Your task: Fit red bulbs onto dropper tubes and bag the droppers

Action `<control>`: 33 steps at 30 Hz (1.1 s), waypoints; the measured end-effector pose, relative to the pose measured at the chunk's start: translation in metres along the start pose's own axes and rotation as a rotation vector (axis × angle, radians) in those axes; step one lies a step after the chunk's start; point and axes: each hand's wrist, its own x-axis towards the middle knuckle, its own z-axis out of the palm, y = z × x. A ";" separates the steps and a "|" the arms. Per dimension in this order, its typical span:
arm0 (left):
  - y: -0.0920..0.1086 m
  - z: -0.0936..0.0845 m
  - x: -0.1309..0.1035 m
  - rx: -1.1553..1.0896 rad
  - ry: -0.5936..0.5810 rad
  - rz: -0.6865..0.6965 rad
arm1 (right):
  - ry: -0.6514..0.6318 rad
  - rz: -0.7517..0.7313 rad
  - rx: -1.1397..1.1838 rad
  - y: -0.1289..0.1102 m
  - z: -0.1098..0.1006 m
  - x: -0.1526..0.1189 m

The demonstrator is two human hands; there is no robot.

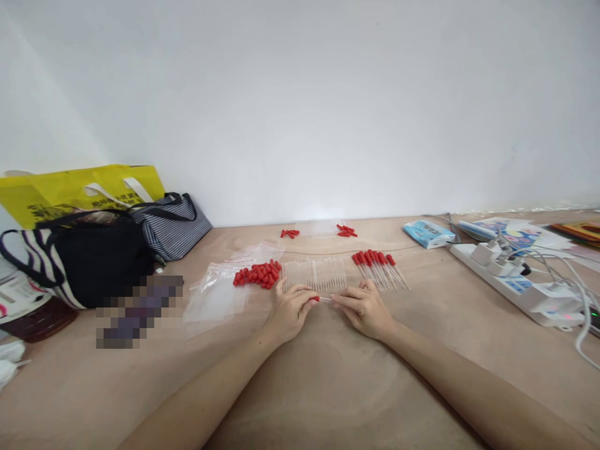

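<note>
Forearms (220,389) over tan tabletop (323,387); left hand (291,312) pinching red bulb (316,299), right hand (366,311) pinching clear tube (325,299) (pale wall (300,112) behind).

The slim, smooth left forearm (210,390) and right forearm (462,381) are bare along their visible length, tapering to narrow wrists. The bare left hand (291,312) and bare right hand (366,310) have slender fingers; a small dark spot (261,342) marks the left forearm.

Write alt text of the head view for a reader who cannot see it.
The left hand pinches a red cap and the right hand a clear tube, over a table. Beyond lie loose red caps, a row of clear tubes and capped tubes. Bags stand at left; a power strip lies at right.
</note>
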 end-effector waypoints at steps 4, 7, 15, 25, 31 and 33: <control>-0.003 0.000 0.001 -0.054 0.005 -0.056 | 0.018 -0.015 0.004 -0.001 0.003 0.000; -0.004 0.000 0.002 -0.095 -0.003 -0.054 | 0.030 -0.035 0.002 -0.001 0.004 0.001; 0.000 -0.001 -0.001 -0.065 -0.030 0.012 | 0.014 -0.142 -0.055 0.002 0.002 0.004; -0.003 -0.001 -0.001 -0.110 -0.075 0.081 | 0.061 -0.252 -0.155 0.001 -0.001 0.008; -0.003 -0.001 0.000 -0.094 -0.020 0.052 | 0.089 -0.228 -0.139 -0.003 -0.003 0.010; -0.003 -0.001 -0.001 -0.087 -0.005 0.062 | 0.066 -0.207 -0.106 -0.006 -0.003 0.010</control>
